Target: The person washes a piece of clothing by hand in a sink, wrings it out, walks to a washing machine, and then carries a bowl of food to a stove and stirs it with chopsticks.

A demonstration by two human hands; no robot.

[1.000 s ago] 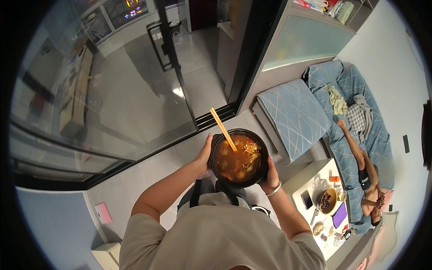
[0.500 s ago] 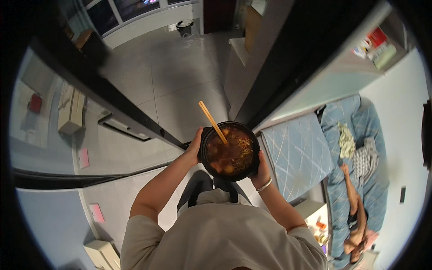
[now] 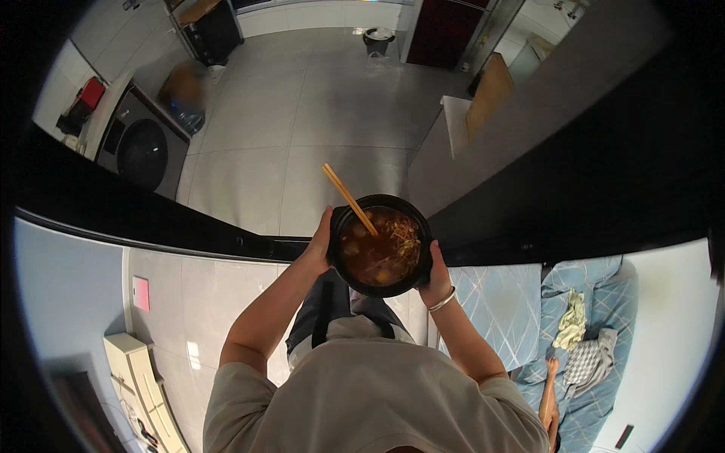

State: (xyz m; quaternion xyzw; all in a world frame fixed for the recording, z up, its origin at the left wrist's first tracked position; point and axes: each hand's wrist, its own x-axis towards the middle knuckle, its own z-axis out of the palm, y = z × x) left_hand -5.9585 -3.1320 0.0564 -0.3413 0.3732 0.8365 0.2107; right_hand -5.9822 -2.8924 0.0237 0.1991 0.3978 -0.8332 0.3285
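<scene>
A black round pot (image 3: 341,266) of reddish-brown soup (image 3: 370,253) is held level in front of my body. Noodle-like strands or sprouts and chunks show in the broth. My left hand (image 3: 323,238) grips the pot's left side, and my right hand (image 3: 436,275), with a white band on its wrist, grips the right side. The fingers under the pot are hidden. A pair of wooden chopsticks (image 3: 346,192) stands tilted in the soup, their upper ends leaning out past the far rim.
A dark door frame (image 3: 264,248) crosses at the pot's level, with tiled floor (image 3: 249,170) beyond. Left stands a washing machine (image 3: 143,151); far off, a bin (image 3: 377,41). On the right, a person's arm (image 3: 550,392) rests on a blue sofa (image 3: 495,309). A cream cabinet (image 3: 143,385) is lower left.
My body has turned and come nearer the doorway, so the far room shows more widely. The pot stays in both hands; the sofa has shifted lower in view.
</scene>
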